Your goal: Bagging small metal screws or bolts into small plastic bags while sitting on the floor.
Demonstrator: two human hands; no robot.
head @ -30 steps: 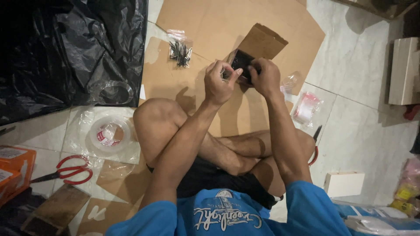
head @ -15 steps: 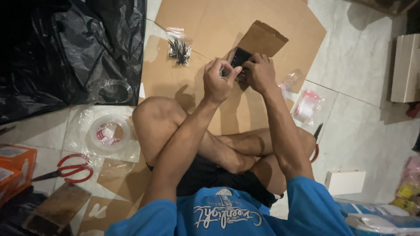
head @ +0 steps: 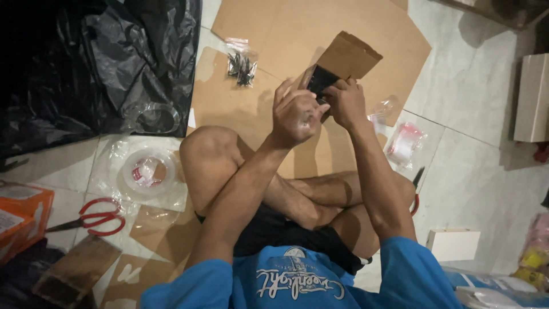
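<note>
1. Head view, far left of the frame: an orange box (head: 20, 214) sits at the lower left edge, and red-handled scissors (head: 94, 217) lie on the floor just beside it.
2. Upper left: a crumpled black plastic sheet (head: 97, 63) covers the floor; below it, a roll of clear tape (head: 146, 171) rests on clear plastic film.
3. Upper middle: a small clear bag of dark screws (head: 241, 64) lies on flat brown cardboard (head: 274, 28).
4. Centre: the left hand (head: 296, 114) is raised above the crossed legs, its fingers (head: 283, 91) curled and pressed toward a small black object (head: 321, 80); what exactly they pinch cannot be told.
5. Just right of it, the right hand (head: 346, 103) grips the same black object, fingers closed on it; the object sits at the mouth of a small brown cardboard box (head: 349, 54), held above the floor.
6. Right of the hands: small clear bags (head: 405, 143) lie on the tiles.
7. Far right: a white box (head: 532, 97) lies at the edge, and another white box (head: 454, 243) sits lower right.
</note>
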